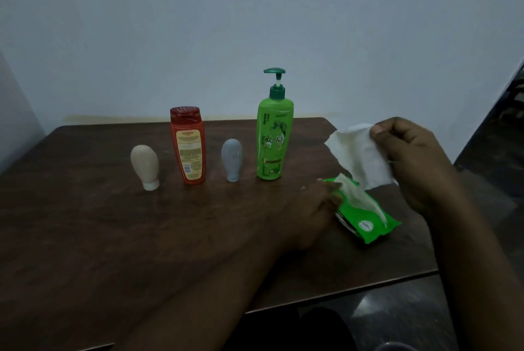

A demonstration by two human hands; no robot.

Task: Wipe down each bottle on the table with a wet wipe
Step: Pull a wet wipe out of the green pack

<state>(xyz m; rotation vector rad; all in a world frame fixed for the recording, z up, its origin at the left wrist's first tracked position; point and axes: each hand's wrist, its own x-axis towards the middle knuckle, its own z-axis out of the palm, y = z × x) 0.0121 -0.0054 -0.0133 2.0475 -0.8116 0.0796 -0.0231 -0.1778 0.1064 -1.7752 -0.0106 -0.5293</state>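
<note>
While the right hand (411, 152) pinches a white wet wipe (360, 155) between thumb and curled fingers, holding it just above the green wipe pack (365, 223), the left hand (314, 214) presses nearly straight fingers on the pack's left edge. Four bottles stand in a row on the dark table (85, 223): beige bottle (145, 163), orange bottle (187, 146), grey bottle (232, 159) and green pump bottle (273, 140), which is nearest the pack.

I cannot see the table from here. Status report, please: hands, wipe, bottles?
Right hand pinches wet wipe, held above wipe pack. Left hand on pack, grip unclear. Beige bottle, red bottle, grey bottle, green pump bottle upright, untouched. Nothing blocks them.
</note>
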